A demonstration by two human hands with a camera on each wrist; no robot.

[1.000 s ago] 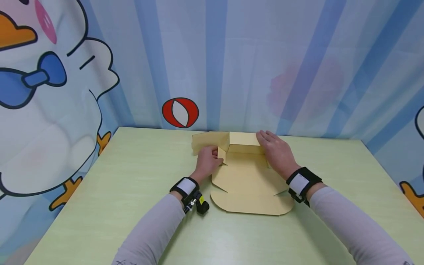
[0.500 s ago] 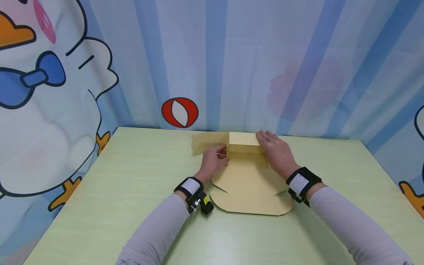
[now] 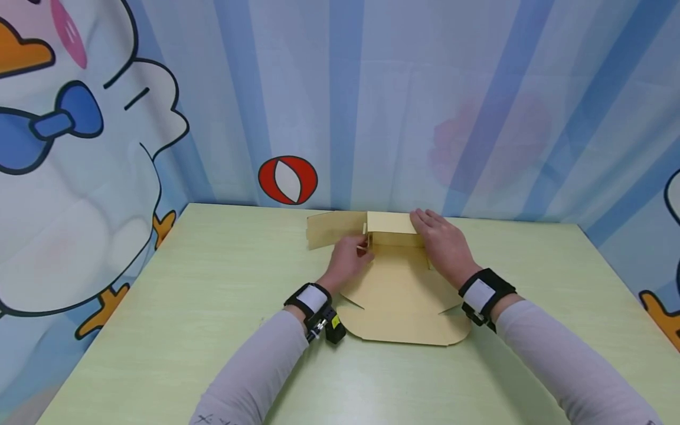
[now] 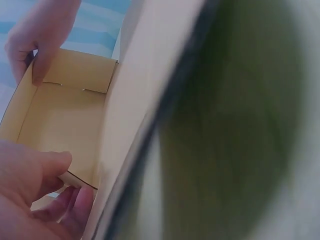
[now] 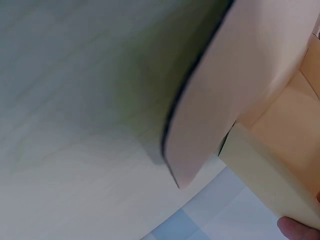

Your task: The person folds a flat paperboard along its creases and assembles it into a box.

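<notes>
A partly folded tan cardboard box lies on the table, its far end raised into walls and its rounded near flap spread flat. At the far left corner my left hand pinches a short side wall between thumb and fingers; the left wrist view shows the thumb on the inner face of that wall. My right hand grips the opposite far corner, its thumb inside the wall and its fingers outside in the left wrist view. A long flap sticks out leftward from the far wall.
The pale green table reaches back to a blue striped curtain printed with cartoon figures. The box's far end is close to the table's back edge. Slits cut into the box's near sides.
My left hand has moved right and slightly forward, bringing the short left side wall upright and inward. My right hand has stayed at the far right corner.
</notes>
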